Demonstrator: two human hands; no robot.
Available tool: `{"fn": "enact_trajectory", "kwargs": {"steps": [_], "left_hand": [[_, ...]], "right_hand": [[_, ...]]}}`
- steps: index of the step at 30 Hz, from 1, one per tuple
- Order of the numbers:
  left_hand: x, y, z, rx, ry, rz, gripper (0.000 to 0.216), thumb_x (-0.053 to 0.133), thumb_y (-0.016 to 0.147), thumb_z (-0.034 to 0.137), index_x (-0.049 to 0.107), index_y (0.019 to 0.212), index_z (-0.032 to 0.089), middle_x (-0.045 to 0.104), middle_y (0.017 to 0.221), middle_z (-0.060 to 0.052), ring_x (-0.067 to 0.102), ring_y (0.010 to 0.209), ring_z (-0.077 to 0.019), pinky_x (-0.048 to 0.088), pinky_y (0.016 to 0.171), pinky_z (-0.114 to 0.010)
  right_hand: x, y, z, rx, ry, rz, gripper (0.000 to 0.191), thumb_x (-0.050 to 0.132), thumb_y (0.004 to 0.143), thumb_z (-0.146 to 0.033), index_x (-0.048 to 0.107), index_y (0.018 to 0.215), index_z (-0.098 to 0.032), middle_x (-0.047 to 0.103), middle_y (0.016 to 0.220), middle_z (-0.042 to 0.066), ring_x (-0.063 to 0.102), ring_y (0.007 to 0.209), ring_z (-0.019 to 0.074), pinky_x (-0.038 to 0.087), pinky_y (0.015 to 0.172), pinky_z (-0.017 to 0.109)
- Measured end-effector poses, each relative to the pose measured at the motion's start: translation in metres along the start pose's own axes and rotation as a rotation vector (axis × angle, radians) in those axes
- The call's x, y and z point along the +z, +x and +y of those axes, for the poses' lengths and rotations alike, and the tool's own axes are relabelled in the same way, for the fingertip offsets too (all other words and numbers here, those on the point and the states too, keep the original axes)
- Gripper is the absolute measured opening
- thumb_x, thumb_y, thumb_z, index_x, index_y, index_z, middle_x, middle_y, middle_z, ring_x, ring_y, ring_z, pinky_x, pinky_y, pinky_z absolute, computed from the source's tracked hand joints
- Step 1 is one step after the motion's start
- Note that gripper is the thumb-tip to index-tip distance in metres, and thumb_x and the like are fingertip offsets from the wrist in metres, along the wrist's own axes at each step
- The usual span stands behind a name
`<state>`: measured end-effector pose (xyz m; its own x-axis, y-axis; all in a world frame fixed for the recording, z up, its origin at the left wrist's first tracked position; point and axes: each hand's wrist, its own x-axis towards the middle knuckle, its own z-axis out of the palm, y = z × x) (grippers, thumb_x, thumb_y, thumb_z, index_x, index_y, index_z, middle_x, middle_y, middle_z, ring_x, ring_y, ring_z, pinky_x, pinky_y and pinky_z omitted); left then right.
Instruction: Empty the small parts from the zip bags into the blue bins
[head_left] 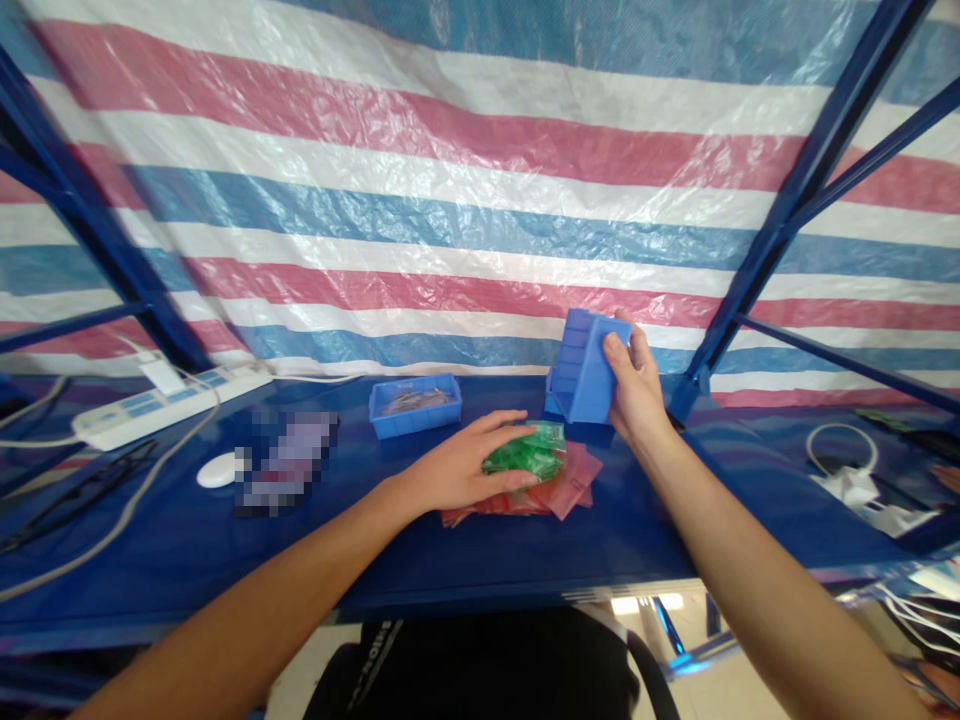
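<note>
My right hand (pixel 637 385) grips a blue plastic bin (pixel 589 365) by its side, thumb on the outer face. The bin is tipped up on end near the back of the table, so what is inside is hidden. My left hand (pixel 472 462) lies with fingers spread over a clear zip bag of green pieces (pixel 529 455), thumb on the near side and fingers on the far side. Under that bag spreads a pile of reddish-pink plastic bags (pixel 574 482). Left of the upturned bin, a second blue bin (pixel 416 405) sits upright with small metallic-looking items in it.
On the blue table (pixel 420 555) at left are a white power strip (pixel 172 405), cables, a white oval object (pixel 217 470) and a pixelated, phone-like object (pixel 292 465). White cables with a plug (pixel 851 485) lie at right. A striped tarp (pixel 450 230) hangs behind.
</note>
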<state>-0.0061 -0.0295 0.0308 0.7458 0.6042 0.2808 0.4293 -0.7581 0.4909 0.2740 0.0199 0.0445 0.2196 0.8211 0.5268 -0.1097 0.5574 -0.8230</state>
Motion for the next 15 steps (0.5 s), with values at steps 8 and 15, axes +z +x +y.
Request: {"fn": "enact_trajectory", "kwargs": {"steps": [8,15], "left_hand": [[0.001,0.000,-0.003,0.026,0.009,-0.013,0.066,0.064,0.101,0.061,0.055,0.159,0.029,0.054,0.163,-0.012,0.052,0.151,-0.0316,0.040,0.129,-0.047],[0.001,-0.001,-0.002,0.043,0.020,-0.021,0.067,0.064,0.101,0.060,0.055,0.159,0.028,0.055,0.162,-0.012,0.054,0.150,-0.0326,0.041,0.129,-0.048]], "right_hand": [[0.000,0.006,0.027,0.069,0.025,-0.026,0.120,0.088,0.079,-0.055,0.012,0.171,-0.042,0.057,0.146,0.007,0.064,0.133,0.0251,0.056,0.112,0.044],[0.016,0.000,0.048,0.037,-0.213,-0.249,0.104,0.091,0.074,-0.051,0.038,0.162,-0.036,0.052,0.152,0.010,0.061,0.129,0.0276,0.060,0.107,0.044]]}}
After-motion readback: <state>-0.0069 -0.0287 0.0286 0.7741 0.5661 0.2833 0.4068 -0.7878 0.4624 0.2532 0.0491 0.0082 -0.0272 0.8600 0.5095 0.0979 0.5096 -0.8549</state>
